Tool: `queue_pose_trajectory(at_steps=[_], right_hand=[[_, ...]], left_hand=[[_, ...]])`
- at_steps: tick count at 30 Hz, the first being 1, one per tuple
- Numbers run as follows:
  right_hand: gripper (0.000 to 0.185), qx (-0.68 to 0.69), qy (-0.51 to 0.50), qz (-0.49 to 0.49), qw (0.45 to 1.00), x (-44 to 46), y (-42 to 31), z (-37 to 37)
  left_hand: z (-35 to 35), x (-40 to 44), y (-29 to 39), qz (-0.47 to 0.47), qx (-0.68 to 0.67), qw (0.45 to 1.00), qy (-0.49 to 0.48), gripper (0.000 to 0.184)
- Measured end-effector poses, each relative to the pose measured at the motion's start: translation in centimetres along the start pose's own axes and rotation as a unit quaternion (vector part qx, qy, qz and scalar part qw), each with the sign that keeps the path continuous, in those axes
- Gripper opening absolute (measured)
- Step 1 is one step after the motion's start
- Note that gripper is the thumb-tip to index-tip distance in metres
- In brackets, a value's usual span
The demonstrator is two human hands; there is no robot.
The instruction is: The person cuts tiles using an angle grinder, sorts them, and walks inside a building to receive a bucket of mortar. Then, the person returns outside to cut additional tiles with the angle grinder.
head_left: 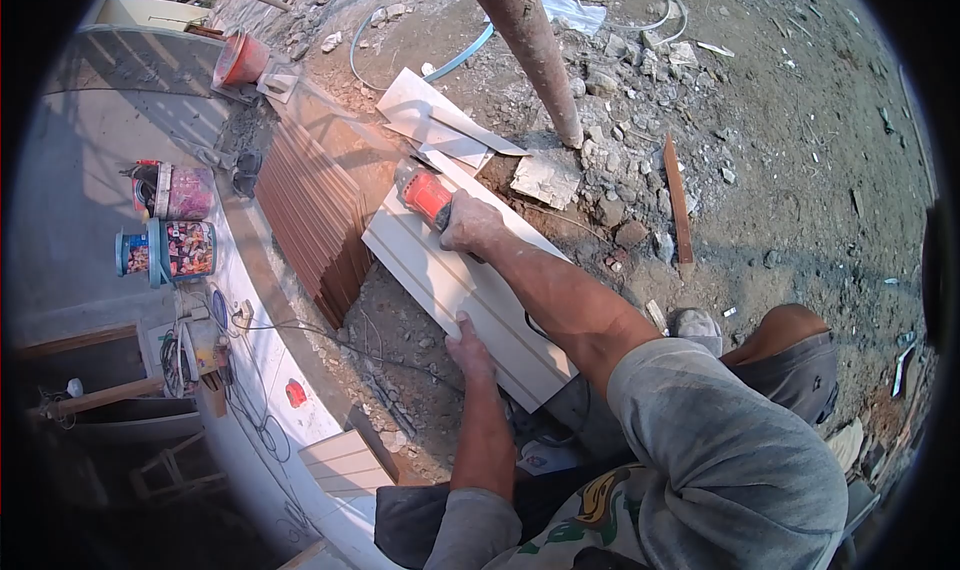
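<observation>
My right grip (pixel 472 222) was closed around a red power tool (pixel 428 196); my left grip (pixel 470 350), openness unclear, touched a striped panel (pixel 515 345).

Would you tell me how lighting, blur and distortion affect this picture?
Head view: fisheye distortion, with black corners; hard sunlight, with shadows across the ground and the board; haze or blur around the front of the red power tool; lower left too dark for fine detail.

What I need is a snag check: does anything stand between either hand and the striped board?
Nothing visible separates the left hand and the striped board. The red power tool stands between the right hand and the board.
</observation>
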State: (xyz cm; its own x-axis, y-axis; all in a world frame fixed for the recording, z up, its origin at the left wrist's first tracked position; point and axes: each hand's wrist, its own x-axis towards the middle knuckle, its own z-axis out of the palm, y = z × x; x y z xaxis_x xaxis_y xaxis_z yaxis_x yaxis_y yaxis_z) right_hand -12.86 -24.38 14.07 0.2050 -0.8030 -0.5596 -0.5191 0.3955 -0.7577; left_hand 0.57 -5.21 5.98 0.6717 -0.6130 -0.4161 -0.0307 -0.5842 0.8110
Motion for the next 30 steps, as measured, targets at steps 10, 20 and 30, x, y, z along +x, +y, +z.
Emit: queue_pose_trajectory(at_steps=[10,20,30], right_hand=[[0.054,0.008,0.005,0.003,1.000,-0.2,0.2,0.0],[0.052,0.004,0.008,0.004,1.000,-0.5,0.3,0.0],[0.054,0.012,0.008,-0.006,1.000,-0.5,0.5,0.1]], left_hand=[[0.1,-0.3,0.2,0.005,0.005,1.000,0.011,0.065],[0.4,-0.5,0.5,0.011,0.004,1.000,0.018,0.064],[0.4,-0.8,0.8,-0.002,0.002,1.000,0.028,0.060]])
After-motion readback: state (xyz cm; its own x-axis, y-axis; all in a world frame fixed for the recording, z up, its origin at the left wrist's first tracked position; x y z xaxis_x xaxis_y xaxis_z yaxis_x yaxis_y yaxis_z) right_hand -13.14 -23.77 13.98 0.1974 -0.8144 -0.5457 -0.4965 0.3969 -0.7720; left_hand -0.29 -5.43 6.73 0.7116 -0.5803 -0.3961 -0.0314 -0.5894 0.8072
